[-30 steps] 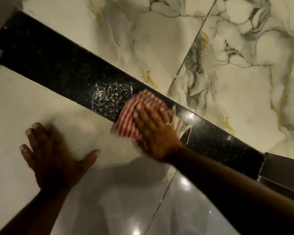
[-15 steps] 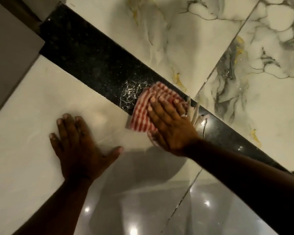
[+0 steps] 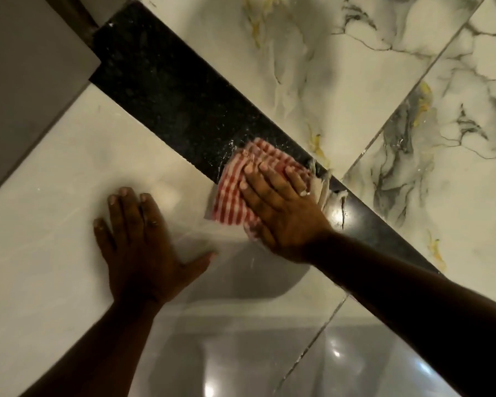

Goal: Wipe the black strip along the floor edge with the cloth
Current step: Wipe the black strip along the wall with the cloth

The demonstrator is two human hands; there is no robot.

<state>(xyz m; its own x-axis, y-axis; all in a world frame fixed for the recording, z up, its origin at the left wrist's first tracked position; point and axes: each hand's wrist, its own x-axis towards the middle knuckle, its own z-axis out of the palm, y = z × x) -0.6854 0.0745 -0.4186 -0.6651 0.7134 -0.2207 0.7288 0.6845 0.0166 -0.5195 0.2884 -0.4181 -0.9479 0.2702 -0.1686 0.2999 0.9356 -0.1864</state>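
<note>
A black speckled strip (image 3: 166, 90) runs diagonally from the upper left to the lower right between two tiled areas. A red-and-white checked cloth (image 3: 235, 190) lies across the strip's near edge, partly on the pale tile. My right hand (image 3: 281, 207) presses flat on the cloth with fingers spread, covering most of it. White frayed threads of the cloth (image 3: 321, 184) stick out past the little finger. My left hand (image 3: 141, 242) rests flat on the pale tile left of the cloth, palm down, holding nothing. Wet streaks show on the strip just left of the cloth.
Marbled white tiles with grey and yellow veins (image 3: 355, 81) lie beyond the strip. Glossy pale tiles (image 3: 55, 224) are on my side, with light reflections at the bottom. A grey panel (image 3: 26, 67) and a dark wooden edge stand at the strip's upper-left end.
The view has swung, so the strip's upper-left end and the grey panel now show. My right hand keeps the cloth pressed on the strip, and the foamy patch beside it looks thinner. My left hand stays planted.
</note>
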